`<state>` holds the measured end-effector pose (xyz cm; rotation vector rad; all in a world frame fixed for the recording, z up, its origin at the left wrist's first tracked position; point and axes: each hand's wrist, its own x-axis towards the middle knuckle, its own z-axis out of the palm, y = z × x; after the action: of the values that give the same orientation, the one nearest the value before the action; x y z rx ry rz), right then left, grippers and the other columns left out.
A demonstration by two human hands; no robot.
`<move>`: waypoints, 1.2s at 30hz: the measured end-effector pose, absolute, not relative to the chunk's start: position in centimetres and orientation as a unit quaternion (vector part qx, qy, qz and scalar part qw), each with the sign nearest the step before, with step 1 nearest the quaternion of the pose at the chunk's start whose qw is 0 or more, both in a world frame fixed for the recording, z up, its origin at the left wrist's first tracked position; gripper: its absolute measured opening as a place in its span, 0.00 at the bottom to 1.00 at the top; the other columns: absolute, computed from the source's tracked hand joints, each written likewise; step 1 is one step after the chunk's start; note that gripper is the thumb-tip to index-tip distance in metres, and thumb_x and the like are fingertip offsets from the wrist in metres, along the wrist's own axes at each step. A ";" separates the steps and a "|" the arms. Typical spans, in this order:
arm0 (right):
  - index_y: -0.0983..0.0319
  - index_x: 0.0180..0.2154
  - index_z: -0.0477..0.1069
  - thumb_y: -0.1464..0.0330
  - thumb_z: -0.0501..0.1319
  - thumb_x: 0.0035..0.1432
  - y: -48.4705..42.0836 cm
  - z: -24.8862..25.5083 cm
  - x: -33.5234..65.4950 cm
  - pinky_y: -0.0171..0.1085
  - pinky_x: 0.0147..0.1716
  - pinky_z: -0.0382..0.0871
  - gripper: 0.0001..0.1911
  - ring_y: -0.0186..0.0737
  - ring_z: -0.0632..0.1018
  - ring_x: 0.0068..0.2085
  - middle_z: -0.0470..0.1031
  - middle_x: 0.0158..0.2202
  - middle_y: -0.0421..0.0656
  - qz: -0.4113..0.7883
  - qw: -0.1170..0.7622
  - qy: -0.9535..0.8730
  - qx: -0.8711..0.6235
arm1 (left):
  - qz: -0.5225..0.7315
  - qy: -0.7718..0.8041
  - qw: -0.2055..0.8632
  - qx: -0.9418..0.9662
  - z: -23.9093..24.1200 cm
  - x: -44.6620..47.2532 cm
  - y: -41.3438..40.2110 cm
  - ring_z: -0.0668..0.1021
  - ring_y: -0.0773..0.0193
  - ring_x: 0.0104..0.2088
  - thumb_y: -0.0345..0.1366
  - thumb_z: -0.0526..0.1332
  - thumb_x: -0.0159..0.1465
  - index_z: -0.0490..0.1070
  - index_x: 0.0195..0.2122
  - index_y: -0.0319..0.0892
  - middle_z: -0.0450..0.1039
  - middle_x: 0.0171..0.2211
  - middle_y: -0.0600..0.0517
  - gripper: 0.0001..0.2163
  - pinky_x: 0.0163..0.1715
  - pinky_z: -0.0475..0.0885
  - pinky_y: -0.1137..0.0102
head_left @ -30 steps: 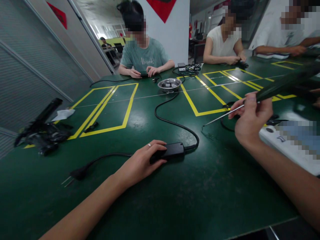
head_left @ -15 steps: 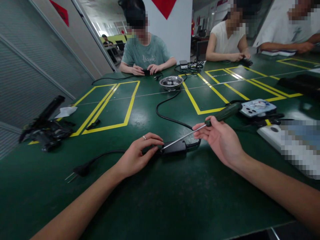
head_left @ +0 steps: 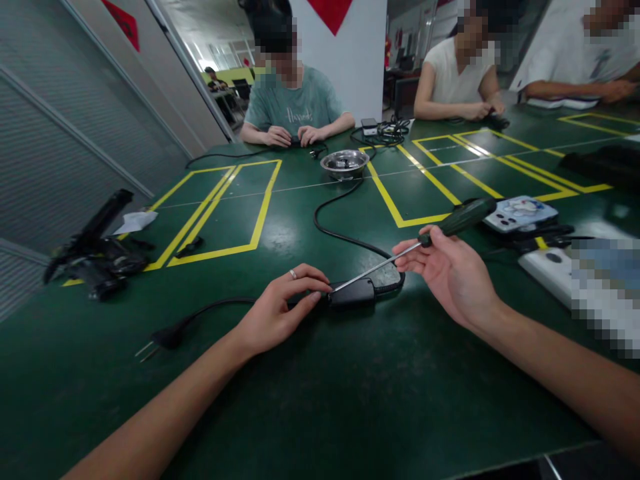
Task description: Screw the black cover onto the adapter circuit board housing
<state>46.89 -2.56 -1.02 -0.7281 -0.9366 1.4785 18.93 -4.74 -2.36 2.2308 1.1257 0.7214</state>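
Note:
A black power adapter (head_left: 354, 295) lies on the green table, a cord leaving each end. My left hand (head_left: 280, 307), wearing a ring, pinches the adapter's left end between thumb and fingers. From there a cord runs left to a two-pin plug (head_left: 167, 337). In my right hand (head_left: 460, 280) is a screwdriver (head_left: 465, 216) with a dark green handle, held between thumb and fingers at a slant. Its long shaft points down left, and the tip meets the adapter's left end close to my left fingertips. Whether a screw sits under the tip is too small to tell.
Beyond the adapter stands a metal bowl (head_left: 345, 163) with small dark parts inside. Left lies a heap of black parts (head_left: 105, 263); right, a phone (head_left: 523, 213) and a white device (head_left: 545, 270). Yellow tape marks the table (head_left: 300, 413). Several people sit opposite, two handling black items.
The screwdriver and my right hand have shifted slightly right and up in view. The tip stays at the adapter's left end, and my left hand keeps its hold. The whole view has moved slightly.

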 end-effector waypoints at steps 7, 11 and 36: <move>0.58 0.38 0.66 0.62 0.57 0.63 -2.6 -1.0 46.9 0.41 0.37 0.74 0.07 0.39 0.80 0.34 0.80 0.34 0.44 0.628 0.582 -0.413 -0.310 | 0.263 0.414 0.267 0.829 -2.1 19.0 -5.0 0.74 0.58 0.49 0.35 0.55 0.68 0.75 0.45 0.43 0.70 0.48 0.47 0.10 0.51 0.70 0.60; 0.58 0.38 0.66 0.62 0.57 0.64 -2.7 -1.1 46.9 0.42 0.38 0.74 0.07 0.39 0.80 0.34 0.80 0.34 0.45 0.633 0.576 -0.416 -0.308 | 0.266 0.429 0.251 0.826 -2.4 19.4 -4.9 0.74 0.59 0.48 0.37 0.59 0.67 0.75 0.42 0.43 0.70 0.47 0.47 0.07 0.49 0.71 0.61; 0.57 0.38 0.72 0.62 0.63 0.60 -3.7 -0.3 46.8 0.42 0.33 0.77 0.06 0.39 0.80 0.29 0.80 0.31 0.40 0.505 0.572 -0.546 -0.345 | 0.212 0.447 0.282 0.822 -2.9 19.9 -5.1 0.74 0.58 0.48 0.37 0.64 0.63 0.67 0.54 0.46 0.70 0.51 0.48 0.18 0.49 0.72 0.60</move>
<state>46.79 -3.72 -0.28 -0.8079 -1.2800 1.1853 19.91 -5.06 -2.87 2.2023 1.1976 0.5671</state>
